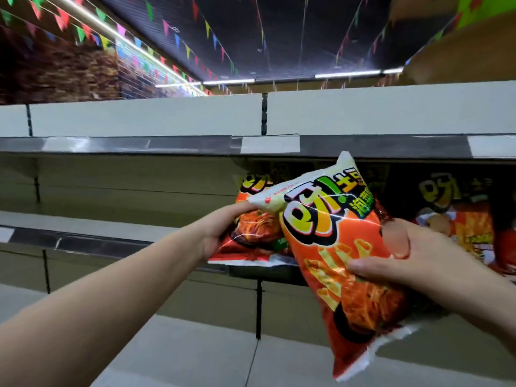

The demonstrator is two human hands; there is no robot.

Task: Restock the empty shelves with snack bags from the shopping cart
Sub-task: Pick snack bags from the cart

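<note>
Front bag tilted, clear of shelf, at 3 o'clock of rear bag | right hand clamps its side, thumb on face | left hand grips rear bag at shelf lip | judged light, puffy, slick, crushable: hold by seams, don't squeeze.

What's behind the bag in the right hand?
A second snack bag, gripped by the left hand at the shelf. The front bag in the right hand covers its right side; more bags sit farther right.

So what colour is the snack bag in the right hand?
Snack bag: mostly orange-red, white top edge, yellow-green lettering outlined in black. Head view.
</note>
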